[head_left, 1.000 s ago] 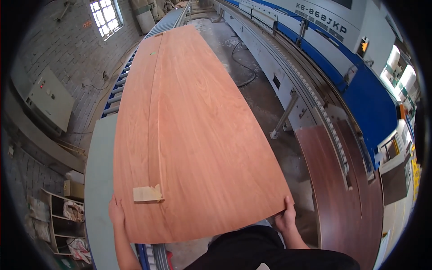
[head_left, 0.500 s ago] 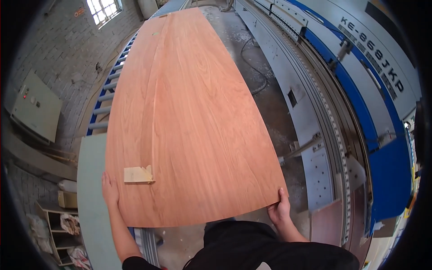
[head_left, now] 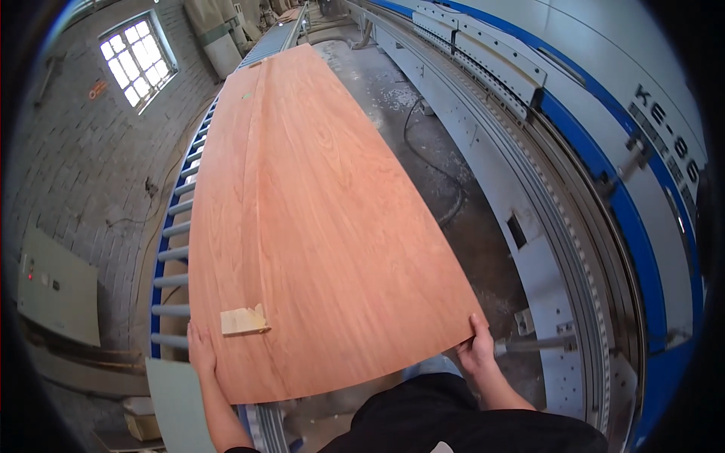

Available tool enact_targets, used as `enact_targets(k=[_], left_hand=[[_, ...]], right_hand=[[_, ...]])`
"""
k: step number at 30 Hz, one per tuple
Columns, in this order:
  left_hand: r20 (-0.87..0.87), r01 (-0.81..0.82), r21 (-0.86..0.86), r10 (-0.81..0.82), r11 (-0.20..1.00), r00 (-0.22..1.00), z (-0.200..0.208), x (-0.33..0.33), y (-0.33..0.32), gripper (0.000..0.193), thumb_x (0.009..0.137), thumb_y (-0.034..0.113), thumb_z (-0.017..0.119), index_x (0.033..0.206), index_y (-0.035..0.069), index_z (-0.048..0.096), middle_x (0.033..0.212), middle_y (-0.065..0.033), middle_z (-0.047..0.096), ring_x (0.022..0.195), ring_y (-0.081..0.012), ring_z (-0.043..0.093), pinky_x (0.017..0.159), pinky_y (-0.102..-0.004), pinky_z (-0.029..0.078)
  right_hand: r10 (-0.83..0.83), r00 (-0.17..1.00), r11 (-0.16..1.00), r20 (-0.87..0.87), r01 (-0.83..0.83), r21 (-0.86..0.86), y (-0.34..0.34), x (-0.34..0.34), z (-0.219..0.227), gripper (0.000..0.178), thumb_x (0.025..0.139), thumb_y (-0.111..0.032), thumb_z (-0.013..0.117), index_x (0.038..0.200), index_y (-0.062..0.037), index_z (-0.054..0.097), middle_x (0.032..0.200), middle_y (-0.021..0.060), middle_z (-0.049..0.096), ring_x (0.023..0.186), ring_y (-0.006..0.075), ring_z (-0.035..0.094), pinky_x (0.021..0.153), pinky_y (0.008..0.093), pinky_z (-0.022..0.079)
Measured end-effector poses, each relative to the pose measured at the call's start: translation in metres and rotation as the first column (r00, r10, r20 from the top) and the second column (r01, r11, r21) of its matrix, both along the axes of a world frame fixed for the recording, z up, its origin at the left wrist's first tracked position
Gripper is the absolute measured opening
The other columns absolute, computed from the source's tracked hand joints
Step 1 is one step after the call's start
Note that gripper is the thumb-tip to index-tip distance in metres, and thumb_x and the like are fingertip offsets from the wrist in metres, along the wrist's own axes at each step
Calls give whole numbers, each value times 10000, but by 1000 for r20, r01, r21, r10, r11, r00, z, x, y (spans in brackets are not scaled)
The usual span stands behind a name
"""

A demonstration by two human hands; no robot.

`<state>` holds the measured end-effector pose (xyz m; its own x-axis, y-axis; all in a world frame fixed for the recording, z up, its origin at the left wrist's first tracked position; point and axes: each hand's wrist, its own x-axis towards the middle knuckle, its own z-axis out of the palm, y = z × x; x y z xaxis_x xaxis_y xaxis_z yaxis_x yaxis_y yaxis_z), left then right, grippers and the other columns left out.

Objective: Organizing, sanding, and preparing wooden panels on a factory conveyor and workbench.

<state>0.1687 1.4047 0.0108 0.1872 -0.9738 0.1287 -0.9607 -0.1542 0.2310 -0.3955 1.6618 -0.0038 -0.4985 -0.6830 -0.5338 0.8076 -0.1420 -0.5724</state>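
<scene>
As its near end faces the camera, a reddish wood panel (head_left: 340, 226) stretches down a workshop

While a person in black clothing (head_left: 453, 426) stands at its near edge, the panel spans the space between two hands set well apart. The right hand (head_left: 479, 346) is clamped on the near right corner, thumb on top and fingers tucked below. The left hand (head_left: 202, 349) lies along the left edge, fingers pointing away; whether it curls underneath cannot be told. Below the near edge shows part of a metal frame (head_left: 270, 430), and a pale green board (head_left: 180, 400) sits just beside and beneath the left forearm.

On the panel's near left area lies a torn, tan scrap (head_left: 243, 321), close to a seam running lengthwise. Along the left edge, gray rollers (head_left: 172, 282) poke out from under the panel, set in a blue rail (head_left: 158, 268). To the right, across a strip of floor (head_left: 487, 249), runs a long white-and-blue machine (head_left: 604, 98); a dark hose (head_left: 453, 204) curves over the floor between them. At far left stands a pale control box (head_left: 60, 283) with a red light. Toward the panel's narrow-looking far end is a small green mark (head_left: 247, 96). Beyond, a bright paned window (head_left: 136, 62) breaks the gray brick wall (head_left: 72, 158).
</scene>
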Motion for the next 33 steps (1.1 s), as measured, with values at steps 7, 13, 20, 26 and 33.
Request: enact_targets(k=[7,13,20,26,33], left_hand=[[-41,-34,24,35,999,999,-2,-64,-224,569,992,358,392,1450,29,323,1476,-188,357,1352,-337,351,1095,-379,315],[-25,-26,-6,26,1000,999,2,-117,-404,573,987,369,399,1457,51,317,1471,-179,363,1343,-329,366,1083,-386,331],[-18,-100,82,102,992,995,6,-231,-640,577,981,376,399,1470,88,300,1449,-170,391,1308,-338,404,1049,-400,366],[-79,-39,113,48,993,996,7,-316,-847,582,985,358,391,1445,9,316,1449,-203,381,1309,-360,396,1065,-409,348],[229,20,-152,16,988,973,-8,-378,-1090,528,960,324,466,1383,10,432,1397,-236,448,1306,-390,404,1077,-418,332]], right_hand=[[144,985,988,98,-149,45,-215,-69,6,416,939,-224,547,1306,-55,446,1251,137,555,1086,302,598,842,487,544],[150,977,981,151,-166,102,-397,-137,-1,422,934,-204,549,1315,-60,439,1254,138,553,1094,300,596,857,493,540],[101,990,986,100,-113,120,-630,-237,-16,394,926,-212,558,1268,-46,458,1165,128,600,1020,294,629,795,476,565],[-17,1000,974,18,12,226,-846,-311,3,324,903,-230,584,1186,-79,532,1012,63,629,829,182,629,615,323,512],[90,996,992,-21,-88,95,-1084,-387,-15,335,907,-226,585,1195,-67,519,1058,80,623,873,215,648,641,346,555]])
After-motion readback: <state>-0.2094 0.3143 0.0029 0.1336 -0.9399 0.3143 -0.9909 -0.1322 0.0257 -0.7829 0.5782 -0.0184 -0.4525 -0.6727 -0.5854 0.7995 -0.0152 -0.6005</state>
